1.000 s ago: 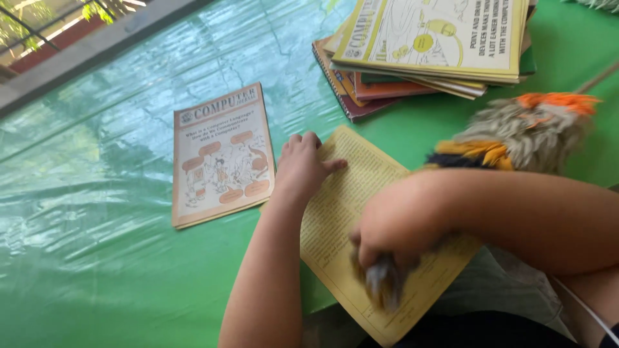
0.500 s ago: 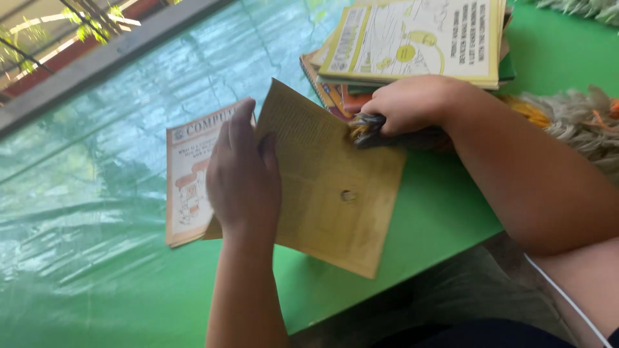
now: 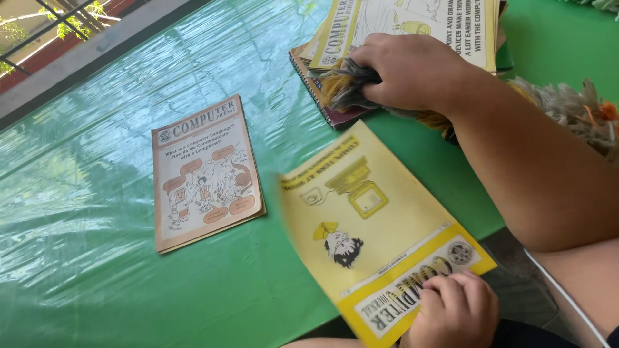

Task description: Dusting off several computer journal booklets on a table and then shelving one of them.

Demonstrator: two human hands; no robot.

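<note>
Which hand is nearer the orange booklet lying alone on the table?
Left. The left hand grips the yellow booklet's near edge, right of the orange booklet. The right hand rests farther off on the book stack, holding a duster.

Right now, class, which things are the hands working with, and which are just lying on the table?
In hand:
- yellow booklet, gripped at its near edge by the left hand
- duster of yarn-like strands, held by the right hand

Lying about:
- orange booklet, flat on the green table
- stack of booklets, under the right hand
</note>
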